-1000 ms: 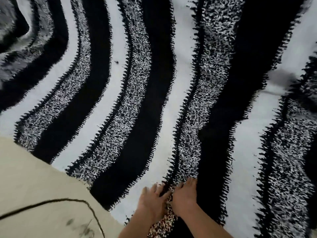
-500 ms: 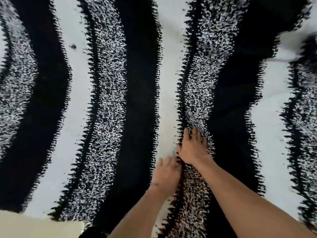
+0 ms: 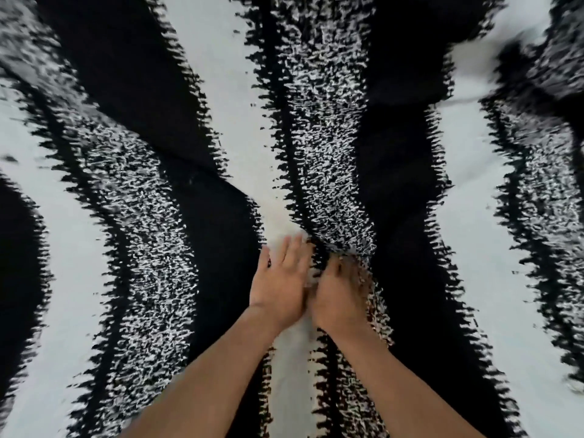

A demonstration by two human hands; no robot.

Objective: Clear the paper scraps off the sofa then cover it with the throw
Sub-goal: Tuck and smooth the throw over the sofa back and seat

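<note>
Throw (image 3: pixel 328 137) fills the whole view, spread out beneath both hands. Pattern: wavy lengthwise bands of solid black, plain white and black-and-white speckle, with jagged saw-tooth edges between them. Cloth is not flat. The bands pinch together toward the centre, and a raised fold runs up the speckled band just beyond the hands. Far edges of the view are blurred.

Left hand (image 3: pixel 279 287): palm down on the central white band, fingers (image 3: pixel 292 248) straight and close together, lying flat on the cloth. Nothing held.

Right hand (image 3: pixel 339 298): just beside the left, the two touching or nearly so along their inner edges. It rests at the foot of the speckled fold. Its fingers (image 3: pixel 344 268) are motion-blurred and their tips merge with the bunched cloth, so I cannot tell whether they pinch the fabric or only press into it.

Both bare forearms enter from the bottom edge, converging toward the centre.
</note>
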